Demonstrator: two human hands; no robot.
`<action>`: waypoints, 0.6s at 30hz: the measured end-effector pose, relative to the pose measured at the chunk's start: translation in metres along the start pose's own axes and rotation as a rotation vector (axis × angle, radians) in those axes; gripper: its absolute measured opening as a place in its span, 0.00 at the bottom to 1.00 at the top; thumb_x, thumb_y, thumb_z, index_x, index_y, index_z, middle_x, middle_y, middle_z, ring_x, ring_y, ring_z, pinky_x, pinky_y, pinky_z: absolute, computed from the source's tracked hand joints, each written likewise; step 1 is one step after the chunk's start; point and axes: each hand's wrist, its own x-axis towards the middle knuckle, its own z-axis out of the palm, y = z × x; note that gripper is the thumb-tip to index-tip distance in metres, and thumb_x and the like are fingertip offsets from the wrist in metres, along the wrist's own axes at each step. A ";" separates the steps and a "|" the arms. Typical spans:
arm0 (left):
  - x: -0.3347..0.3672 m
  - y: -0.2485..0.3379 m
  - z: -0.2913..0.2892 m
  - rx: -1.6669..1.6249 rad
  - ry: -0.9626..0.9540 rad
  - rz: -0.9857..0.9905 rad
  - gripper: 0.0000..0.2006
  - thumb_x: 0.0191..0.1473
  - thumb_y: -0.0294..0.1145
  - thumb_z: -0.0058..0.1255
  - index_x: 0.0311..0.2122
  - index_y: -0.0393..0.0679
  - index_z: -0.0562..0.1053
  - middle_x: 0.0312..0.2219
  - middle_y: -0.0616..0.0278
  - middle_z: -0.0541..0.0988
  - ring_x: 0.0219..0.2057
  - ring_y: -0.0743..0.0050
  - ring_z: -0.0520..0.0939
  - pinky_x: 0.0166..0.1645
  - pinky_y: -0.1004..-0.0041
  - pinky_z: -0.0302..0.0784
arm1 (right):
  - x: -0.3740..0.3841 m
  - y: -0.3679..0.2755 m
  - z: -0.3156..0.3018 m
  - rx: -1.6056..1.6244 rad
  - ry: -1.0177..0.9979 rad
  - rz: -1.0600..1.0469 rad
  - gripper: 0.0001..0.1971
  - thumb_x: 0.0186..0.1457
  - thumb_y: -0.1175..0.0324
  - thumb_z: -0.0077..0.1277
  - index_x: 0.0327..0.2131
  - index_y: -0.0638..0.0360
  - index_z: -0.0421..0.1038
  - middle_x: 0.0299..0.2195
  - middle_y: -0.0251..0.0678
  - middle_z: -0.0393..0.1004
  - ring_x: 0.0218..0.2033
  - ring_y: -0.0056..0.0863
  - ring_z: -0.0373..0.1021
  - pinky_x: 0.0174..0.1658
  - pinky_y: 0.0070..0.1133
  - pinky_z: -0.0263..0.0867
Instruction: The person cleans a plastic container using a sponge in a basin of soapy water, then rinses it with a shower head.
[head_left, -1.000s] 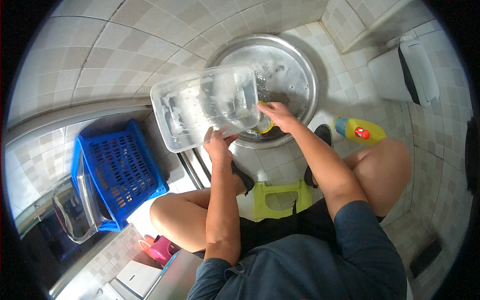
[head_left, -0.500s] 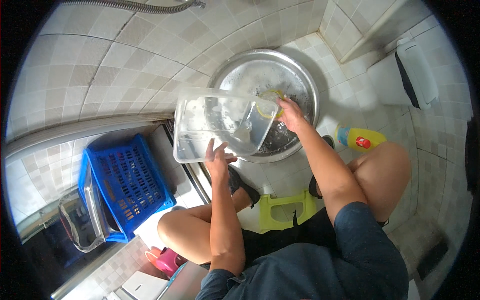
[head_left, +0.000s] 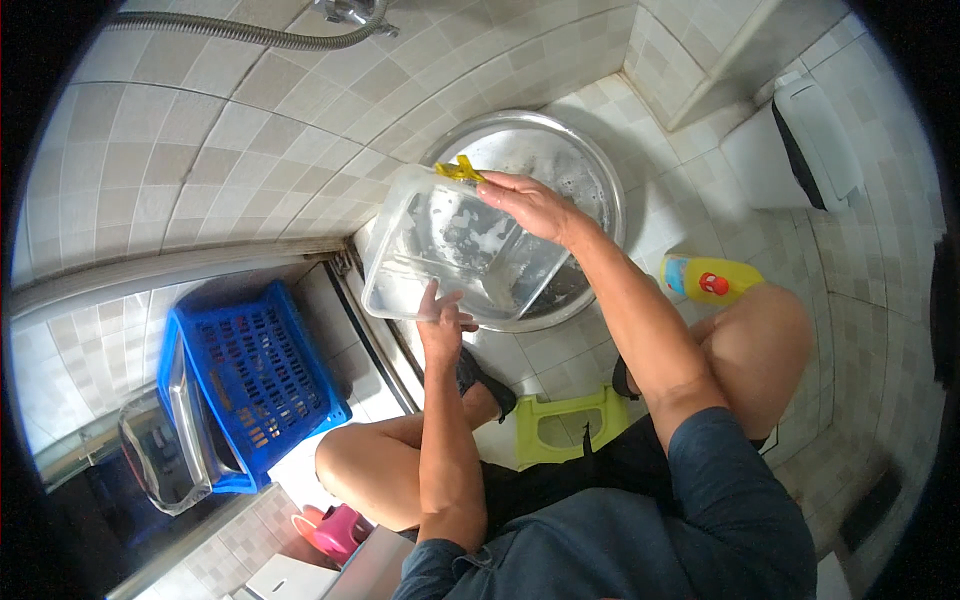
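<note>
A clear plastic box (head_left: 415, 275) is tilted over the near left of a wide metal basin (head_left: 606, 160), which has dirty, sudsy water in it. My left hand (head_left: 441, 316) grips the box's near rim, with some fingers raised. At the far rim, my right hand (head_left: 528, 204) presses a crumpled yellow cloth (head_left: 460, 168) against the box. Only part of the cloth shows beyond the fingers. Wet white patches cover the box, and the basin can be seen through it.
A yellow bottle with a red cap (head_left: 715, 281) lies near my right knee. To the left stands a blue basket (head_left: 258, 370) with a clear container (head_left: 165, 465) against it. A green stool (head_left: 535, 430) is beneath me. A white bin (head_left: 800, 150) stands at right, tiled walls around.
My right hand has moved left and up along the box with the yellow cloth, from the right end to the far rim. The box has shifted slightly right and turned.
</note>
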 end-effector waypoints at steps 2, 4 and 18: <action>-0.005 0.007 0.003 -0.007 0.013 0.023 0.33 0.57 0.29 0.44 0.66 0.27 0.54 0.45 0.37 0.80 0.23 0.63 0.82 0.25 0.70 0.83 | 0.005 0.029 -0.014 -0.068 0.049 0.061 0.26 0.66 0.51 0.47 0.60 0.57 0.70 0.50 0.34 0.77 0.50 0.21 0.69 0.55 0.22 0.63; -0.001 0.011 -0.005 -0.114 0.018 0.036 0.29 0.57 0.26 0.39 0.65 0.26 0.57 0.41 0.40 0.82 0.22 0.65 0.81 0.21 0.72 0.81 | 0.006 0.066 -0.032 -0.102 0.131 0.172 0.26 0.65 0.48 0.47 0.57 0.55 0.73 0.50 0.38 0.78 0.51 0.25 0.71 0.54 0.25 0.65; 0.028 0.014 -0.005 0.184 0.349 0.061 0.15 0.54 0.28 0.52 0.43 0.27 0.77 0.24 0.53 0.84 0.22 0.73 0.79 0.26 0.73 0.72 | -0.016 0.054 -0.030 0.371 -0.069 0.378 0.26 0.61 0.53 0.58 0.55 0.61 0.72 0.52 0.34 0.74 0.51 0.20 0.69 0.50 0.28 0.68</action>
